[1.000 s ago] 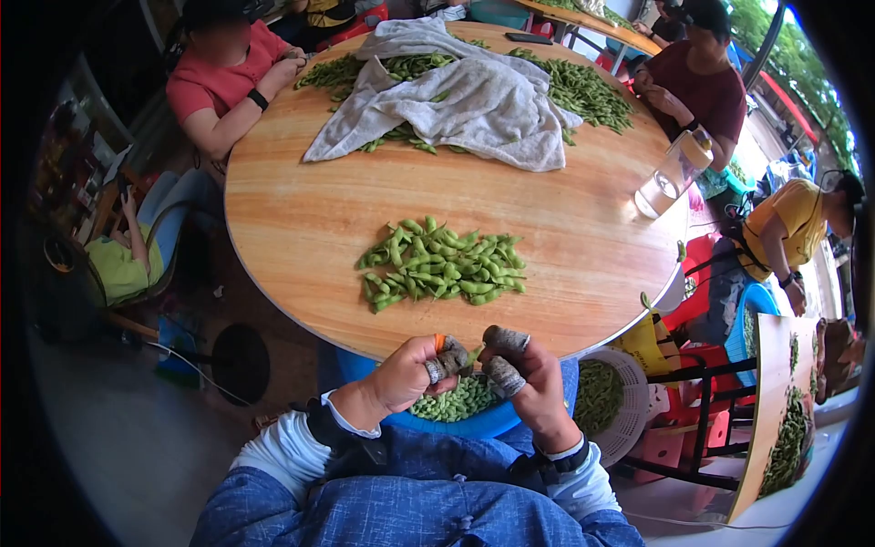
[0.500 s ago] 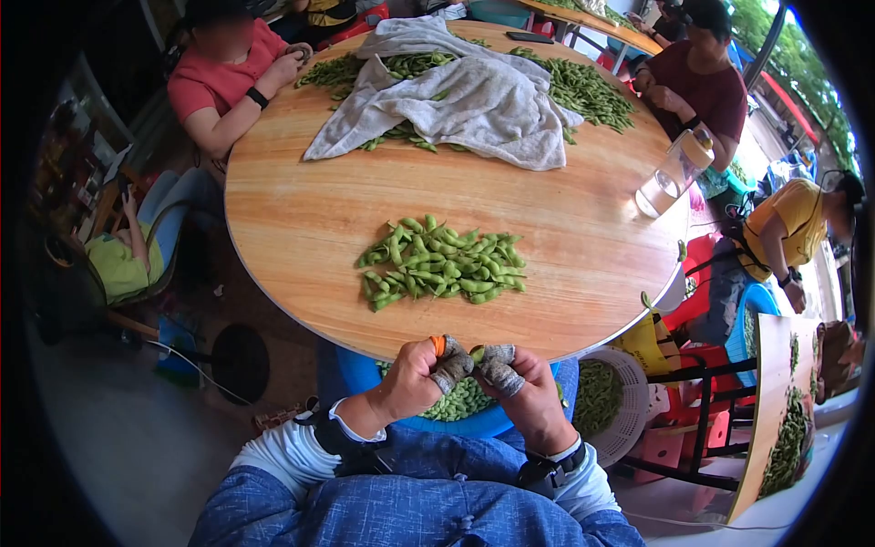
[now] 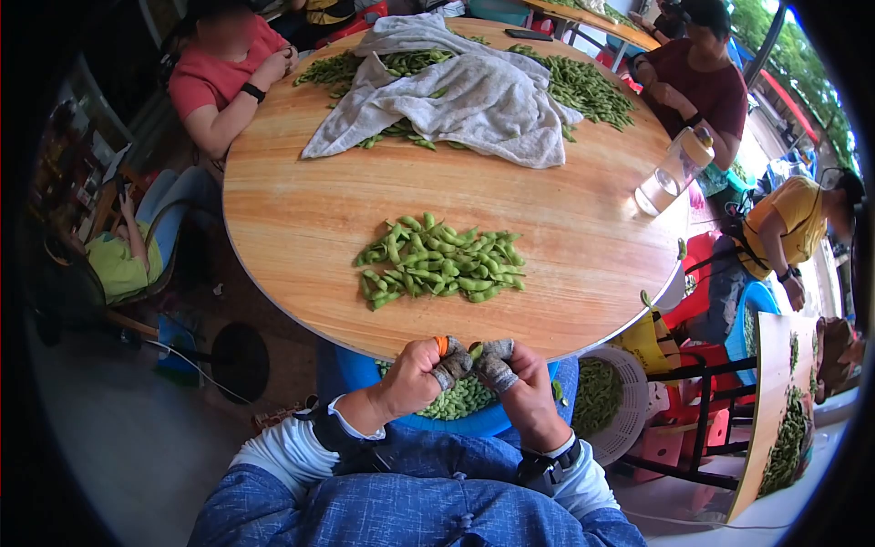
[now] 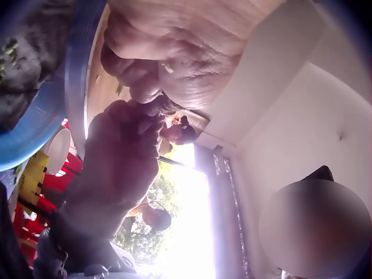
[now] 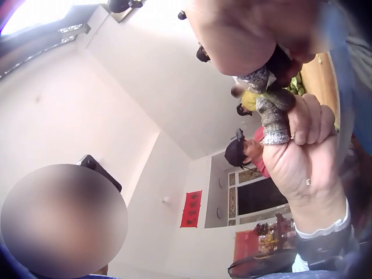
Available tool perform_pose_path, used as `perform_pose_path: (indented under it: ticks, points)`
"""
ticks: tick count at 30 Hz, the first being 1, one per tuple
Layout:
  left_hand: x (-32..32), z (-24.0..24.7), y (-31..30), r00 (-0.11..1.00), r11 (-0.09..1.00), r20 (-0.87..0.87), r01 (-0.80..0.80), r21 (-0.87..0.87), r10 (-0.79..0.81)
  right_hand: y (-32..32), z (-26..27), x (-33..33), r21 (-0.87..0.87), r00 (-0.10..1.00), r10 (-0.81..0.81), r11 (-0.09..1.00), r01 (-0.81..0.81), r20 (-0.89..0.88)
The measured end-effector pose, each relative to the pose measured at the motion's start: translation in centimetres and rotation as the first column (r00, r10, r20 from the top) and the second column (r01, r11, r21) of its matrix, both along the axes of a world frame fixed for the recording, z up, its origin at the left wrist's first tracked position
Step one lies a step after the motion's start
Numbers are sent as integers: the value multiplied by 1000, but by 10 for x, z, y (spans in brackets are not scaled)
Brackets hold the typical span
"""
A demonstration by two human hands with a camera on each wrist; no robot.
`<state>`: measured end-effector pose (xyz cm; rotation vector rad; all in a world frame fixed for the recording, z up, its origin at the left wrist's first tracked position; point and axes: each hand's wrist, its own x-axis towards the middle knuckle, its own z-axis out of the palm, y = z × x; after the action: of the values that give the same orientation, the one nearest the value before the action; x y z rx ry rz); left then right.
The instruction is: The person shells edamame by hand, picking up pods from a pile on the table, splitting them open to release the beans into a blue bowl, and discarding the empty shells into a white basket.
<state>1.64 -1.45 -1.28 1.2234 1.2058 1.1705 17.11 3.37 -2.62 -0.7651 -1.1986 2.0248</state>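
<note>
Just past the near edge of the round table, both hands meet over a blue basin (image 3: 492,423) of shelled green beans (image 3: 460,398). Grey knit covers wrap the thumb and a finger of each hand. A green edamame pod (image 3: 476,351) is pinched between the fingertips of my left hand (image 3: 410,378) and right hand (image 3: 530,394). An orange band (image 3: 442,345) circles a left finger. In the right wrist view the pod (image 5: 252,100) shows yellow-green between the wrapped fingers. A heap of whole pods (image 3: 442,260) lies on the table beyond.
A grey towel (image 3: 474,100) covers part of a larger pod pile on the round table (image 3: 301,219). A clear bottle (image 3: 670,178) stands at the right edge. Below right sits a white basket (image 3: 632,410) of pods. Other people (image 3: 219,77) sit around.
The hands have drawn closer together around the pod, the right one moving slightly left. A small green piece now shows beside the right hand. The pod heap has not changed.
</note>
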Motion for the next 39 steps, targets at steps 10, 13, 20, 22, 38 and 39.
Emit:
perform_pose_path:
  ticks: [10,13,20,22,38,39]
  points:
    - [-4,-7,-8,619,935,-768,150,322,165,-1,0,-1,11,1000,2,1000,-1,-17]
    - [0,-10,-5,756,907,-618,79,414,217,-4,0,-2,84,997,-16,996,22,-69]
    - [2,-12,-4,955,992,-280,-68,108,96,-4,-3,2,280,997,-74,958,64,26]
    - [5,-7,-5,968,988,-214,-109,108,130,-3,-7,4,369,993,-74,929,35,90]
    - [-3,-1,17,656,968,-753,158,196,46,24,23,113,704,575,-599,708,57,557]
    - [-2,-1,24,610,966,-787,135,218,93,26,20,129,764,508,-672,644,40,539]
